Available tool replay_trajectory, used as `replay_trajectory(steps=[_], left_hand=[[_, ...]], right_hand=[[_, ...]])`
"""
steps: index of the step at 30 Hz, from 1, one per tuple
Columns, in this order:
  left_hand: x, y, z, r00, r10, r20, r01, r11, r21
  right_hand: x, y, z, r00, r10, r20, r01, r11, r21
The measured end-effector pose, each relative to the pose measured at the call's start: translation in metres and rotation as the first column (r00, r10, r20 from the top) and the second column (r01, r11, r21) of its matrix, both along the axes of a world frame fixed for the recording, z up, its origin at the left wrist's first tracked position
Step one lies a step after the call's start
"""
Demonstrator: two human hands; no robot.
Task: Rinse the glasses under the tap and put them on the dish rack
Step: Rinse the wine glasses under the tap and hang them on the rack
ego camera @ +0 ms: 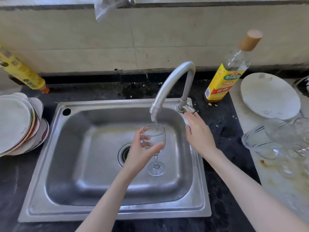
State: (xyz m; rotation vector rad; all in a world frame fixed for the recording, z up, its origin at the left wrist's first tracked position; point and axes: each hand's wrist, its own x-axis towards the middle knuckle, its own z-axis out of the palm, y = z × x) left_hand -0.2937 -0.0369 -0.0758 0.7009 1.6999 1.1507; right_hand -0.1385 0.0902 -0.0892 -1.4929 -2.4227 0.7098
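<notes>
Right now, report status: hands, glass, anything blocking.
Left hand gripping wine glass upright under spout, water running in. Right hand at tap handle, holding nothing. Sink basin clear; more glasses waiting right.

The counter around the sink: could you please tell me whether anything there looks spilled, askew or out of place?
Brownish stains mark the white board on the right, below the upturned glasses. Pale crumbs dot the dark counter by the tap. On the left, the plates are stacked unevenly.
</notes>
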Motion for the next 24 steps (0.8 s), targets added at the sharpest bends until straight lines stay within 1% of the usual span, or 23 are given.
replay_trajectory(steps=[5,7,9,10,11,12,13,14,15,16,17,18,19,20,22,23,24], left_hand=[[-0.002,0.004,0.000,1.000,0.010,-0.028,-0.010,1.000,0.011],[-0.003,0.005,-0.001,1.000,0.011,-0.030,-0.010,1.000,0.020],[-0.003,0.006,-0.002,1.000,0.014,-0.010,-0.014,0.999,0.030],[-0.004,0.007,-0.003,1.000,0.011,-0.008,-0.011,0.999,0.041],[-0.004,0.007,-0.004,1.000,0.008,0.000,-0.008,0.999,0.049],[-0.002,0.008,-0.005,1.000,0.004,0.008,-0.004,0.999,0.042],[0.001,0.010,-0.003,1.000,0.006,0.014,-0.007,0.999,0.048],[0.006,0.011,-0.003,1.000,0.017,0.015,-0.018,0.998,0.059],[0.013,0.012,-0.002,0.999,0.040,0.023,-0.041,0.997,0.064],[0.019,0.013,0.000,0.997,0.069,0.016,-0.070,0.996,0.060],[0.023,0.014,-0.003,0.995,0.093,-0.039,-0.090,0.994,0.059],[0.024,0.014,-0.007,0.989,0.088,-0.122,-0.083,0.995,0.048],[0.024,0.014,-0.010,0.984,0.054,-0.169,-0.050,0.998,0.030],[0.022,0.014,-0.011,0.988,0.026,-0.155,-0.023,0.999,0.023],[0.017,0.015,-0.010,0.998,0.003,-0.062,0.000,0.999,0.046],[0.015,0.018,-0.009,0.997,0.018,-0.077,-0.014,0.999,0.049],[0.014,0.022,-0.007,0.994,0.060,-0.093,-0.056,0.997,0.048]], right_hand=[[-0.003,-0.003,-0.012,0.993,0.036,0.110,-0.040,0.999,0.033],[-0.005,-0.006,-0.014,0.998,0.018,0.063,-0.025,0.993,0.119],[-0.006,-0.017,-0.015,0.999,0.017,-0.043,-0.007,0.976,0.220],[-0.008,-0.025,-0.012,0.992,0.020,-0.126,0.003,0.982,0.187],[-0.011,-0.035,-0.007,0.973,0.008,-0.233,0.002,0.999,0.043],[-0.016,-0.044,0.001,0.942,-0.036,-0.333,-0.028,0.982,-0.186],[-0.022,-0.053,0.008,0.903,-0.117,-0.413,-0.086,0.893,-0.442],[-0.028,-0.060,0.010,0.858,-0.220,-0.464,-0.144,0.765,-0.628],[-0.034,-0.064,0.007,0.819,-0.301,-0.488,-0.179,0.675,-0.716],[-0.040,-0.067,0.001,0.793,-0.350,-0.499,-0.188,0.638,-0.746],[-0.045,-0.069,-0.003,0.775,-0.387,-0.499,-0.184,0.618,-0.765],[-0.047,-0.069,-0.007,0.757,-0.430,-0.492,-0.179,0.587,-0.789],[-0.048,-0.068,-0.008,0.742,-0.480,-0.467,-0.173,0.537,-0.826],[-0.049,-0.066,-0.008,0.736,-0.529,-0.423,-0.179,0.452,-0.874],[-0.050,-0.062,-0.001,0.722,-0.610,-0.327,-0.244,0.218,-0.945],[-0.051,-0.060,0.004,0.708,-0.636,-0.308,-0.283,0.145,-0.948],[-0.054,-0.060,0.005,0.702,-0.640,-0.313,-0.303,0.129,-0.944]])
